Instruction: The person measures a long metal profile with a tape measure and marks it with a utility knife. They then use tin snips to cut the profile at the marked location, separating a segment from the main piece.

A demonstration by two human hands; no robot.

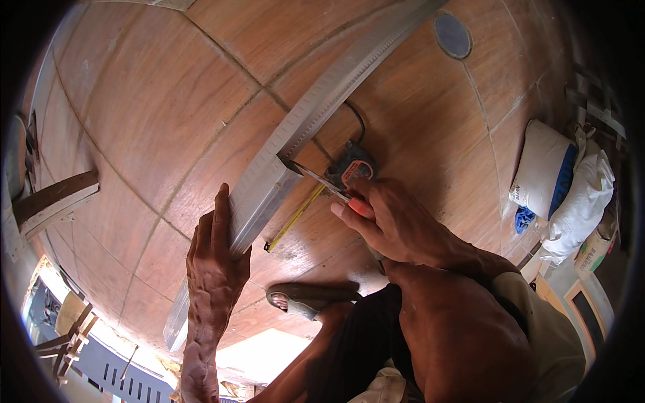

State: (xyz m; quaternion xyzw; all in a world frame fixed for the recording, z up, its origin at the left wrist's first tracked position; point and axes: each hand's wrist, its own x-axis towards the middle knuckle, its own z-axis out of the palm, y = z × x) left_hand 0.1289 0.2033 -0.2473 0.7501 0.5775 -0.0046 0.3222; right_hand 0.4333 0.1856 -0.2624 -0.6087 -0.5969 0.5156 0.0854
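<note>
A long silver metal channel [316, 111] runs slantwise across the tiled floor. My left hand [218, 262] is closed around its nearer stretch, fingers along the far side. In my right hand [396, 225] is a pair of red-handled snips [363, 207], its narrow metal blades reaching to the channel's edge. At the blade tips there is a dark gap in the channel wall, with a cut flap beside it. Just beyond my right hand lies a black and orange tape measure [354, 164]. Its yellow blade is pulled out toward the channel, near my left hand.
A round grey drain cover [453, 35] is set in the brown tiles [154, 87]. White sacks [544, 168] stand along the right side, with a carton [594, 248] below them. At the left is a wooden piece [57, 201]. My sandalled foot [302, 300] is near the channel.
</note>
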